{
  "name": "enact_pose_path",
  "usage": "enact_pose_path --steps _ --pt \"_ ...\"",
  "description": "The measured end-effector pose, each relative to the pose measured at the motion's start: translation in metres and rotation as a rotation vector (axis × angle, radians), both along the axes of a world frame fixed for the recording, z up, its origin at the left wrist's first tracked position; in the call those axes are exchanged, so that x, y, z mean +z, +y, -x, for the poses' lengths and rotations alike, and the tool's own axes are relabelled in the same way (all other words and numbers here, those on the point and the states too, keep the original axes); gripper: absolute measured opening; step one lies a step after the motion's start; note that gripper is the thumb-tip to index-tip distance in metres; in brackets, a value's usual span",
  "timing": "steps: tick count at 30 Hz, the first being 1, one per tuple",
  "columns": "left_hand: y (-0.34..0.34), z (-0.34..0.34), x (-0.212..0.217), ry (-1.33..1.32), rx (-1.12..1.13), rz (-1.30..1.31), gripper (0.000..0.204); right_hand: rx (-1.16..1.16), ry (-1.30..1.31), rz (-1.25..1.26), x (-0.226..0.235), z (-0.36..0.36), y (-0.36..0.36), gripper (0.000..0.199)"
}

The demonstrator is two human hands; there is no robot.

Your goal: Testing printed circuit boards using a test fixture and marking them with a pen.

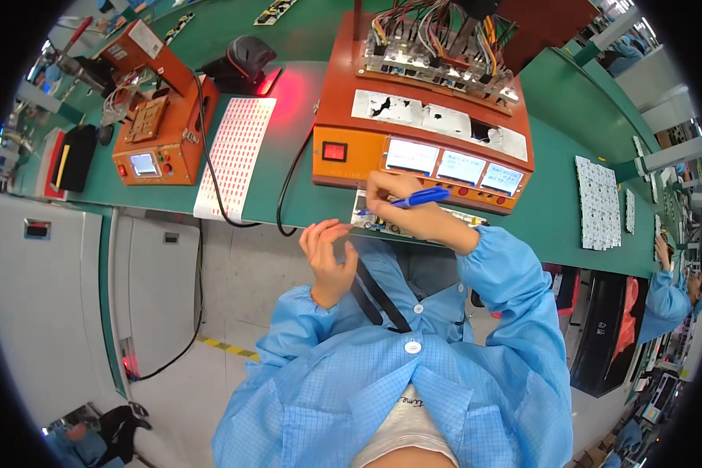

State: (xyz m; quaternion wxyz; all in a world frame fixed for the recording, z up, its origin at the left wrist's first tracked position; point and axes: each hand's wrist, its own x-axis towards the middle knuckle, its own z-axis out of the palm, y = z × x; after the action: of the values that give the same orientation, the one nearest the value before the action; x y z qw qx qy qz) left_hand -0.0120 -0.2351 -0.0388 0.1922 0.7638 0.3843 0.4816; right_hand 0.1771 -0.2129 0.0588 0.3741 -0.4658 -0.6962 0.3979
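My right hand (404, 204) grips a blue pen (420, 197) over a narrow circuit board (378, 225) at the table's front edge. The pen tip points left, down at the board's left end. Part of the board is hidden beneath this hand, and its right end shows past my wrist. My left hand (331, 261) is raised just off the table edge, fingers loosely stretched and thumb apart. Its fingertips come close to the board's left end; whether they touch it I cannot tell. Directly behind the board stands an orange test machine (351, 129) with small lit screens and a wired fixture on top.
Left of the machine lies a sheet of small red-marked labels (238, 148). A black scanner (242, 62) casts red light beside it. A smaller orange machine (191, 144) stands further left. Black cables hang over the table edge. White board panels (598, 204) lie right, near another person's hand (663, 253).
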Motion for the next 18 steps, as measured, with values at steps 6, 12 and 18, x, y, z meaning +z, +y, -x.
enact_pose_path --steps 6,12,18 --pt "-0.005 0.004 -0.013 -0.001 -0.016 -0.014 0.023 0.092 -0.203 -0.048 -0.023 0.013 0.013 0.013" --pt "-0.005 0.003 -0.015 -0.009 -0.017 -0.012 0.024 0.109 -0.342 -0.257 -0.034 0.018 0.014 0.014" --pt "-0.004 0.006 -0.015 -0.010 -0.042 0.014 0.024 -0.046 -0.065 -0.100 -0.013 -0.010 0.001 0.015"
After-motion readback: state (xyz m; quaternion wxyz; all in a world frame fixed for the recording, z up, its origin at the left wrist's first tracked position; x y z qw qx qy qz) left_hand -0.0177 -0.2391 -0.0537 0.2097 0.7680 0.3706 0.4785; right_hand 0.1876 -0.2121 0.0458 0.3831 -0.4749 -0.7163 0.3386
